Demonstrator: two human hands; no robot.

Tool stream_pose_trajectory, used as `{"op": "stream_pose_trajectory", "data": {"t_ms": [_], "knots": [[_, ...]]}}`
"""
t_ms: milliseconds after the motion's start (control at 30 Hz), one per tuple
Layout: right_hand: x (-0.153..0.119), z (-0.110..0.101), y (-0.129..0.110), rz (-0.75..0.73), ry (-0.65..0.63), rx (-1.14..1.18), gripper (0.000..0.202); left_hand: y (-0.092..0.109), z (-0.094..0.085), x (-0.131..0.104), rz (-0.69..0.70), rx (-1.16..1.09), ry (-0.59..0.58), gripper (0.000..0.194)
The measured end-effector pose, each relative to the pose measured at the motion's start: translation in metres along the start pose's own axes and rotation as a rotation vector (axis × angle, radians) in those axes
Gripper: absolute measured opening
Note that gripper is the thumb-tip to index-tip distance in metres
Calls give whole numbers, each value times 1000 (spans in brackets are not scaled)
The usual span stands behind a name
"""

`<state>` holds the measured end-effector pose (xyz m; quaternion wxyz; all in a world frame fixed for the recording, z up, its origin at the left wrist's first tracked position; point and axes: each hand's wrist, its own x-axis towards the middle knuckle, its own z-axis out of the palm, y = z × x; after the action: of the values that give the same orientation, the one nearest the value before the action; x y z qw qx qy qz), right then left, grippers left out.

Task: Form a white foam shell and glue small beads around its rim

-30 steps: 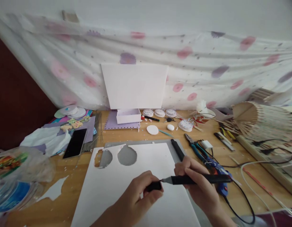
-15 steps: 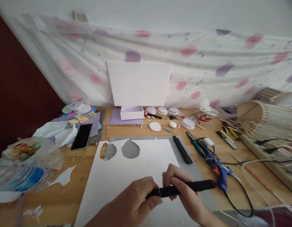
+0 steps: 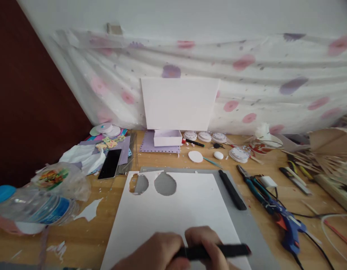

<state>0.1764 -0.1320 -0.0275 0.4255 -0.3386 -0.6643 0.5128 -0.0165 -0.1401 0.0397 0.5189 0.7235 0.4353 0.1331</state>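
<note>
A black marker pen [image 3: 235, 250] lies crosswise between my hands at the bottom of the view, its dark red end pointing right. My left hand [image 3: 159, 247] is closed around its left end. My right hand [image 3: 207, 242] is wrapped round the middle of the pen, close beside the left. Both are over a white sheet [image 3: 176, 210] with two round cut-outs near its far edge. Under the sheet lies a grey mat [image 3: 246, 221]. To the right of the sheet, a second thick black pen-like stick [image 3: 232, 189] rests on the mat.
At right lie pliers [image 3: 252, 183], a blue glue gun [image 3: 288, 225] with its cord, and a cutter knife [image 3: 295, 180]. A plastic bottle [image 3: 35, 206] and a phone [image 3: 110, 164] are at left. At the back stand a small white box [image 3: 167, 139] and a white board [image 3: 180, 105].
The head view has swung left, so the table's things sit further right. My hands are lower in view and still hold the marker pen.
</note>
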Motion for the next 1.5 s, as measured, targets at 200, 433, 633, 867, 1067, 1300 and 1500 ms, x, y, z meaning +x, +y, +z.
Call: {"op": "stream_pose_trajectory", "data": {"t_ms": [200, 433, 633, 867, 1067, 1300, 1500], "knots": [[71, -23, -5, 195, -71, -81, 24, -21, -76, 42, 26, 339, 271, 28], [159, -71, 35, 133, 62, -857, 25, -108, -166, 57, -254, 898, 700, 28], [164, -82, 61, 158, 49, -869, 48, -145, -181, 54, -429, 1014, 650, 26], [87, -73, 63, 132, 108, -661, 24, -155, -199, 61, -441, 942, 604, 20], [61, -70, 77, 87, 126, -668, 18, -150, -198, 71, -393, 850, 585, 10], [66, -69, 76, 42, 115, -669, 20, -136, -211, 76, -308, 690, 735, 11], [65, -72, 70, 20, 124, -591, 18, -53, -239, 72, -42, 286, 1025, 17]]}}
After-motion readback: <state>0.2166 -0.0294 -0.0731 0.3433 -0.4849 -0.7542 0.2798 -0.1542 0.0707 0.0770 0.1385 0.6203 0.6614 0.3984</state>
